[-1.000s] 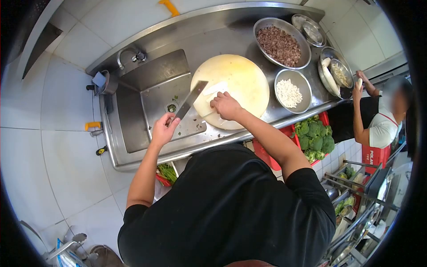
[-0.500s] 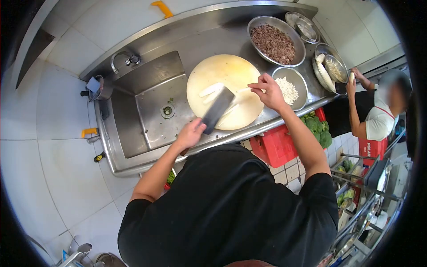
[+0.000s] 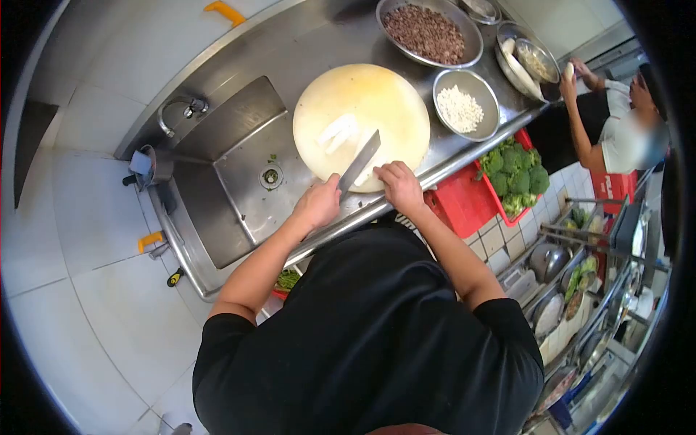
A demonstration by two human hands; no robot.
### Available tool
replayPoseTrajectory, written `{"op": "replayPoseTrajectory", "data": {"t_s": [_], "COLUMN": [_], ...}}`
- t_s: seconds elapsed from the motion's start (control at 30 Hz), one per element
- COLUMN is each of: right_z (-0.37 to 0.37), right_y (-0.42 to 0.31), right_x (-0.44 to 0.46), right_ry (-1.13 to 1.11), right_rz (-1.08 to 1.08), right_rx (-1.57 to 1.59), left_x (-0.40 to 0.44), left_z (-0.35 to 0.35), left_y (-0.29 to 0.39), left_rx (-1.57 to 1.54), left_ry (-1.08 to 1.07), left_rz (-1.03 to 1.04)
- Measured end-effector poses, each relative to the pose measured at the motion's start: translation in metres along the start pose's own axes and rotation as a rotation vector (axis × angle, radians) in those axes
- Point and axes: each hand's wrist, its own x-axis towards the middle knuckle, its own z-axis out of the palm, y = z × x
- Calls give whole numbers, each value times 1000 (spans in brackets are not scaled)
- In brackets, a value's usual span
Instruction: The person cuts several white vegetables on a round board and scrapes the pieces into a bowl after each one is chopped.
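My left hand [image 3: 317,205] is wrapped round the handle of a cleaver [image 3: 360,161], whose blade stands nearly edge-down over the round cutting board [image 3: 399,94]. Close to the blade's right side, my right hand [image 3: 401,187] has its fingers curled at the board's near edge, on the end of a white strip [image 3: 365,171] of food. The blade and fingers partly cover that strip. More white strips [image 3: 337,133] lie side by side left of the blade. A steel bowl [image 3: 491,109] of small white diced pieces [image 3: 460,109] stands right of the board.
A larger bowl [image 3: 475,45] of brown chopped food sits behind. The sink [image 3: 239,181] lies left, its tap [image 3: 181,112] at the back. Broccoli [image 3: 516,174] fills a red crate below the counter. At right, another person [image 3: 616,123] holds a pale piece near bowls [image 3: 504,54].
My right hand has come down and left from beside the diced pieces to the board's near edge. The cleaver blade has turned from lying flatter to more upright. The view has shifted.
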Motion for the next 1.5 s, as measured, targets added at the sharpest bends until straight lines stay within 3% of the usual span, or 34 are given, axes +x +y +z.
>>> {"op": "replayPoseTrajectory", "data": {"t_s": [0.13,0.27,0.37,0.67,0.97,1.07,1.27,1.4,1.5], "right_z": [4,8,6,13,16,16,7,9,-4], "right_y": [-12,-5,2,11,13,13,13,14,8], "right_x": [15,28,29,22,17,17,16,16,22], "right_ry": [62,-21,-123,-68,9,19,47,62,65], "right_rz": [144,81,68,43,21,41,12,3,20], "right_rx": [88,90,78,117,121,143,124,127,179], "left_x": [-5,-5,-12,-18,-21,-12,-17,-9,12], "left_z": [-3,4,2,18,6,20,8,33,32], "left_y": [13,6,16,27,40,53,48,45,40], "left_rx": [44,96,117,108,163,151,174,153,120], "left_ry": [-31,14,-15,-8,51,28,73,72,153], "left_rz": [-15,53,-14,-99,-23,-172,-39,-153,-3]}}
